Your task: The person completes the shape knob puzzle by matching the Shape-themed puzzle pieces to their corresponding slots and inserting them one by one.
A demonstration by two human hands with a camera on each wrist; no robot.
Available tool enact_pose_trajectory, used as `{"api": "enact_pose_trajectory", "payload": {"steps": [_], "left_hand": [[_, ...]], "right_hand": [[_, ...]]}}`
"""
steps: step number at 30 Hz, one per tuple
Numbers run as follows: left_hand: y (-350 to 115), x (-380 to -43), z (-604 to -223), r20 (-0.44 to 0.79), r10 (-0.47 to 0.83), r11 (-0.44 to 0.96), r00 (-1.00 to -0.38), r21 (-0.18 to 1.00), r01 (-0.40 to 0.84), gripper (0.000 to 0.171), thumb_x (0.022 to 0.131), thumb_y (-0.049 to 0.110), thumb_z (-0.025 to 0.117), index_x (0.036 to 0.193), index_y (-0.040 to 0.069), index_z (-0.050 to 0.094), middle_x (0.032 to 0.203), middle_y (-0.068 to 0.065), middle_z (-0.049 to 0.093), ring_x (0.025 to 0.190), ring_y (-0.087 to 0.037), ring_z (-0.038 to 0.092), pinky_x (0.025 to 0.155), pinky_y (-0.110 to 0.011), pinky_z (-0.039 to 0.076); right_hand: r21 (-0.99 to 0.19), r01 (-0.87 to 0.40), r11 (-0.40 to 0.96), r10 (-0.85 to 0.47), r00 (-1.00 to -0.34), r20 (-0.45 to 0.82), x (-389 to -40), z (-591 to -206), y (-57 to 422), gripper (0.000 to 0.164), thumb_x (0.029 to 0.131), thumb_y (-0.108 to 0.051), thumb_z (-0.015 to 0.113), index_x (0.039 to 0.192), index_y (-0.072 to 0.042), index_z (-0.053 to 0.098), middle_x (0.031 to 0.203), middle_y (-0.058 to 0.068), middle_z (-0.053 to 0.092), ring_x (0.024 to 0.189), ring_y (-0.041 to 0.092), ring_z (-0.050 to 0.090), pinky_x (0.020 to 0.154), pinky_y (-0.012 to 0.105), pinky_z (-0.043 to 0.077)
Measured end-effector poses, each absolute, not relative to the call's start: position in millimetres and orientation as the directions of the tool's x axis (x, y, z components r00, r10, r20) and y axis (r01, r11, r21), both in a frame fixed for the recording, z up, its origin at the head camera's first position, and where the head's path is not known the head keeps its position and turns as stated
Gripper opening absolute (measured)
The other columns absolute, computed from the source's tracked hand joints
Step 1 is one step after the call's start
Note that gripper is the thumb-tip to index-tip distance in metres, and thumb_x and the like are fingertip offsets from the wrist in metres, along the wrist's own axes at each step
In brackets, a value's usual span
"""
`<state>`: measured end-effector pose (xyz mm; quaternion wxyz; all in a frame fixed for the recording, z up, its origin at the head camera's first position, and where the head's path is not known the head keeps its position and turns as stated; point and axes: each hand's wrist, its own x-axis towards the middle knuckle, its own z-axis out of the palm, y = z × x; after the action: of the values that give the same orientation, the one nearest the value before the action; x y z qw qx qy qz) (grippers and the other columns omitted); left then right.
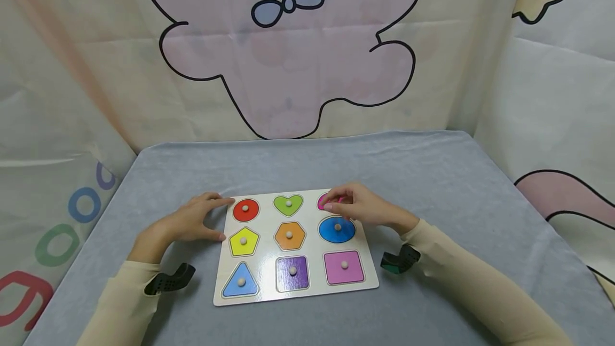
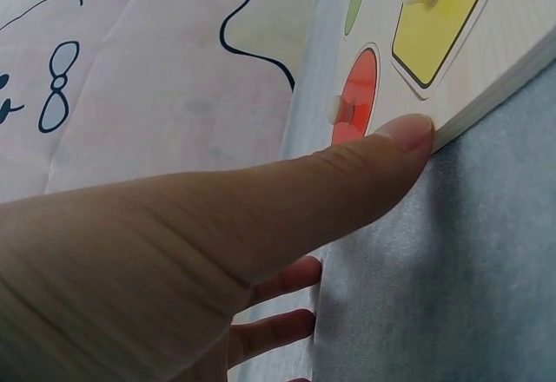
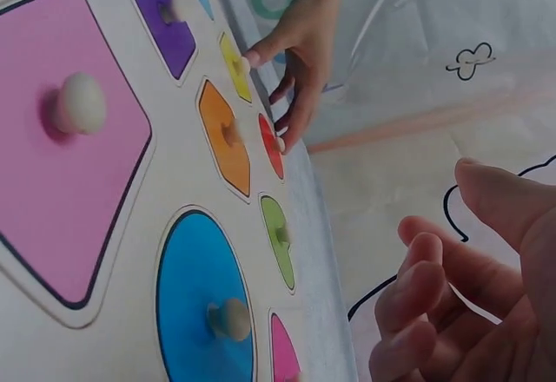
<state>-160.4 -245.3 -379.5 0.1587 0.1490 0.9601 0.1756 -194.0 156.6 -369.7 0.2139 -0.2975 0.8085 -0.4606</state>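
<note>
A pale wooden knob puzzle board (image 1: 267, 276) lies slightly askew on the table. My left hand (image 1: 192, 220) is spread at its left side, thumb at the edge by the yellow pentagon (image 1: 236, 244) and forefinger at the corner by the red circle (image 1: 238, 214). Over the far right corner, my right hand (image 1: 370, 206) partly covers a magenta piece (image 1: 320, 202). The right wrist view shows a gap between the right thumb (image 3: 504, 195) and loosely bent fingers (image 3: 408, 299), with nothing held; the magenta piece sits in the board below them.
Also set in the board are a green heart (image 1: 282, 208), orange hexagon (image 1: 283, 242), blue oval (image 1: 329, 235), blue triangle (image 1: 233, 287), purple square (image 1: 285, 280) and pink rectangle (image 1: 336, 276), each with a knob. Grey cloth (image 1: 298, 167) covers the table; printed curtains (image 1: 288, 68) surround it.
</note>
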Motion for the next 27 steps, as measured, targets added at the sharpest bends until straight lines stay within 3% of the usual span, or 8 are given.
{"api": "enact_pose_trajectory", "payload": {"steps": [7,21,24,27], "left_hand": [[-246.9,-163.4,-381.7,-0.259,0.336,0.893,-0.906,0.393,0.219,0.088,0.075,0.043,0.087,0.151,0.018,0.048,0.152,-0.028,0.04,0.137,-0.051,0.037,0.106,-0.074,0.037],[-247.3,-162.6,-380.9,-0.251,0.336,0.889,-0.908,0.402,0.218,0.088,0.076,0.041,0.087,0.151,0.016,0.048,0.152,-0.029,0.04,0.137,-0.051,0.036,0.106,-0.074,0.037],[-246.8,-162.6,-381.1,-0.25,0.338,0.889,-0.907,0.4,0.221,0.088,0.076,0.042,0.087,0.15,0.017,0.049,0.152,-0.029,0.04,0.137,-0.051,0.037,0.106,-0.074,0.038],[-246.4,-162.6,-381.0,-0.247,0.34,0.89,-0.907,0.396,0.225,0.088,0.075,0.041,0.088,0.15,0.016,0.049,0.151,-0.029,0.041,0.136,-0.051,0.037,0.106,-0.074,0.038]], "right_hand": [[-0.862,-0.278,0.423,-0.638,-0.767,-0.065,-199.5,-365.8,152.2,0.029,0.101,-0.018,0.061,0.122,0.0,0.069,0.107,0.019,0.069,0.065,0.017,0.054,0.054,0.023,0.045],[-0.854,-0.332,0.401,-0.626,-0.78,0.009,-208.8,-364.1,153.8,0.03,0.1,-0.016,0.062,0.122,0.003,0.069,0.096,0.021,0.064,0.064,0.013,0.053,0.052,0.028,0.048],[-0.854,-0.334,0.398,-0.617,-0.787,0.02,-210.8,-365.8,156.3,0.029,0.1,-0.015,0.062,0.121,0.003,0.068,0.097,0.023,0.064,0.065,0.015,0.055,0.053,0.026,0.048],[-0.858,-0.34,0.385,-0.615,-0.787,0.036,-213.9,-367.3,158.6,0.029,0.099,-0.015,0.063,0.121,0.005,0.068,0.1,0.024,0.064,0.067,0.026,0.057,0.055,0.025,0.049]]}}
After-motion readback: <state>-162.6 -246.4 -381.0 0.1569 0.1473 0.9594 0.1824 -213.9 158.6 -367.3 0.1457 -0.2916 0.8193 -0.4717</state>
